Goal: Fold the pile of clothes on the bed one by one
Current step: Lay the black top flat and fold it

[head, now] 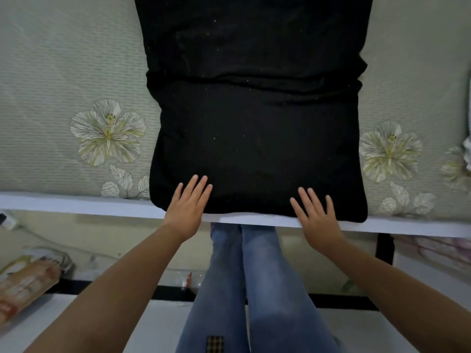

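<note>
Head view, item one: black garment [254,138], lying on the floral bed sheet [63,72] at the near bed edge, one fold across its middle. I judged folding partly done. My left hand [187,205] and right hand [317,221] rested flat, fingers spread, gripping nothing. No pile visible; no legible writing.

1. Black garment [254,118]: one, spread on the bed.
2. Hands: two, the left hand [187,203] and the right hand [317,220].
3. Bed sheet [51,72]: one, pale green.
4. Large printed flowers on the sheet: three counted, one left [108,131], one right [390,151], and one partly cut off at the right edge [456,166].
5. Legs in blue jeans [244,289]: two.
6. Checked patch [215,343] on the jeans: one.
</note>
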Tool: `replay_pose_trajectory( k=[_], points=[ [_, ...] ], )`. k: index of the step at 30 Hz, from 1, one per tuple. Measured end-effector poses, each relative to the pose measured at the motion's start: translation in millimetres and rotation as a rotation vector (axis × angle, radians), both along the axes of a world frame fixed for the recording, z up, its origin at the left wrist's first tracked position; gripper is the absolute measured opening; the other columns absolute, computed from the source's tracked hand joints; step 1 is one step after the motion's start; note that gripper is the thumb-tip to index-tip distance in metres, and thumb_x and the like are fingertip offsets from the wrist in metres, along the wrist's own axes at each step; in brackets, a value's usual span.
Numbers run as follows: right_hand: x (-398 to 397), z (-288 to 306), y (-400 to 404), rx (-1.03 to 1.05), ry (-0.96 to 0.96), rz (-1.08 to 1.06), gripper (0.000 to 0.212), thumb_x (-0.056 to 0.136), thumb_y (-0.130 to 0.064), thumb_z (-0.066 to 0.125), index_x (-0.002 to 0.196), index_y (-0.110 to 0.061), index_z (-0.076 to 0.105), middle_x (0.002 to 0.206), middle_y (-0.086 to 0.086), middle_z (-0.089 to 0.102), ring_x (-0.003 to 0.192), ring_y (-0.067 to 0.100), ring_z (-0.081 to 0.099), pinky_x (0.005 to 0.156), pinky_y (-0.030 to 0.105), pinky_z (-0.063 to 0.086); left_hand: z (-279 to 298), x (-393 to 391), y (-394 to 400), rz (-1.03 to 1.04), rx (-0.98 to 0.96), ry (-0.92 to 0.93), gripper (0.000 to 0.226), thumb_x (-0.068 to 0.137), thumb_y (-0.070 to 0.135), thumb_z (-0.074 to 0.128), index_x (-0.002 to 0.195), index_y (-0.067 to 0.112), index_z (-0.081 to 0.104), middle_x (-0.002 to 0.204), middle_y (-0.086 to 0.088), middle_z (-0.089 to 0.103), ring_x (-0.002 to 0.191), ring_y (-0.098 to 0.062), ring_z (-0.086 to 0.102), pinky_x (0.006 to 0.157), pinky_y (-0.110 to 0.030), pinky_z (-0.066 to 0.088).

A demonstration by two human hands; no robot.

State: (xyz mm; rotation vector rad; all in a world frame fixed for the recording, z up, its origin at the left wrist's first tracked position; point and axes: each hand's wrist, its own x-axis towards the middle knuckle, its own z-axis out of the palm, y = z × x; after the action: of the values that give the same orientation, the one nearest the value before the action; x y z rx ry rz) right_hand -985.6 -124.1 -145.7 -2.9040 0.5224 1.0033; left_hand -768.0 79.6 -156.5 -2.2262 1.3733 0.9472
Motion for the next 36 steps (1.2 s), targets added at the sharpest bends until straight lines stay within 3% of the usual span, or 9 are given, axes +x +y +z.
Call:
replay_pose_trajectory(
  k=[4, 6, 9, 16, 21, 24, 29, 33, 36],
  points=[
    [4, -14, -8, -0.084, 0.103, 0.047, 0.077, 0.091, -0.012, 0.044, 0.145, -0.019, -0.010, 0.156, 0.011, 0.000, 0.143, 0.028, 0.008, 0.109, 0.052, 0.018, 7, -6, -2, 0.043, -0.093, -0.072, 0.064, 0.090, 0.010, 0.047, 0.146, 0.011, 0.015, 0.155, -0.011, 0.008, 0.143, -0.025, 0.008, 0.114, -0.040, 0.015],
    [13, -12, -11, -0.065, 0.074, 0.054, 0.063, 0.088, -0.011, 0.048, 0.144, -0.015, 0.019, 0.150, 0.014, 0.020, 0.136, 0.028, 0.023, 0.104, 0.045, 0.027, 9, -2, -2, 0.077, -0.213, -0.166, 0.043, 0.083, 0.011, 0.059, 0.124, 0.009, 0.049, 0.135, -0.012, 0.045, 0.125, -0.028, 0.042, 0.092, -0.037, 0.042],
    [21, 4, -13, -0.030, -0.054, 0.040, 0.040, 0.052, 0.001, 0.077, 0.090, 0.001, 0.064, 0.098, 0.022, 0.061, 0.093, 0.035, 0.061, 0.072, 0.042, 0.050, 4, 10, 3, 0.149, -0.115, -0.137, 0.022, 0.094, 0.019, 0.044, 0.113, 0.013, 0.051, 0.117, -0.006, 0.047, 0.110, -0.024, 0.044, 0.068, -0.028, 0.032],
    [33, 27, -32, 0.094, -0.345, -0.262, 0.016, 0.053, 0.015, 0.071, 0.063, 0.008, 0.061, 0.064, 0.025, 0.058, 0.060, 0.041, 0.056, 0.051, 0.042, 0.047, 4, 28, -4, 0.369, -0.235, -0.106, 0.019, 0.096, 0.013, 0.034, 0.110, 0.002, 0.041, 0.088, -0.017, 0.063, 0.076, -0.035, 0.059, 0.051, -0.032, 0.029],
    [71, 20, -43, -0.047, -0.369, -0.462, 0.021, 0.080, 0.004, 0.052, 0.100, 0.004, 0.058, 0.081, 0.025, 0.062, 0.073, 0.038, 0.060, 0.059, 0.036, 0.039, 9, 45, -35, 0.489, -0.376, -0.155, 0.019, 0.095, 0.011, 0.037, 0.108, -0.002, 0.041, 0.089, -0.024, 0.060, 0.079, -0.036, 0.056, 0.052, -0.035, 0.028],
    [79, 8, -32, 0.117, -0.356, -0.723, 0.049, 0.088, -0.005, 0.048, 0.135, -0.002, 0.034, 0.113, 0.025, 0.051, 0.097, 0.037, 0.052, 0.072, 0.037, 0.040, 8, 32, -41, 0.491, -0.316, -0.104, 0.038, 0.092, 0.029, 0.047, 0.113, -0.002, 0.042, 0.112, -0.026, 0.051, 0.107, -0.037, 0.047, 0.082, -0.043, 0.037],
    [43, 5, -22, 0.066, -0.211, -0.433, 0.081, 0.075, -0.030, 0.072, 0.138, 0.003, 0.033, 0.118, 0.025, 0.049, 0.103, 0.039, 0.052, 0.080, 0.043, 0.046, -5, 12, -24, 0.322, -0.053, -0.119, 0.089, 0.080, 0.062, 0.051, 0.143, 0.011, 0.014, 0.150, -0.020, 0.010, 0.141, -0.031, 0.004, 0.112, -0.049, 0.009],
    [39, 1, -22, -0.114, -0.317, -0.472, 0.072, 0.050, -0.015, 0.088, 0.110, 0.013, 0.059, 0.081, 0.030, 0.060, 0.069, 0.042, 0.060, 0.054, 0.043, 0.049, -2, 22, -33, 0.170, -0.306, -0.302, 0.055, 0.053, 0.013, 0.083, 0.103, 0.002, 0.063, 0.095, -0.027, 0.061, 0.096, -0.039, 0.060, 0.093, -0.060, 0.039],
    [51, -4, -24, -0.114, -0.215, -0.573, 0.061, 0.081, -0.017, 0.063, 0.133, 0.003, 0.039, 0.111, 0.026, 0.051, 0.103, 0.038, 0.049, 0.078, 0.043, 0.038, 5, 37, -43, -0.007, -0.323, -0.377, 0.030, 0.060, 0.002, 0.073, 0.089, 0.004, 0.066, 0.082, -0.017, 0.062, 0.084, -0.033, 0.061, 0.094, -0.054, 0.042]
  ],
)
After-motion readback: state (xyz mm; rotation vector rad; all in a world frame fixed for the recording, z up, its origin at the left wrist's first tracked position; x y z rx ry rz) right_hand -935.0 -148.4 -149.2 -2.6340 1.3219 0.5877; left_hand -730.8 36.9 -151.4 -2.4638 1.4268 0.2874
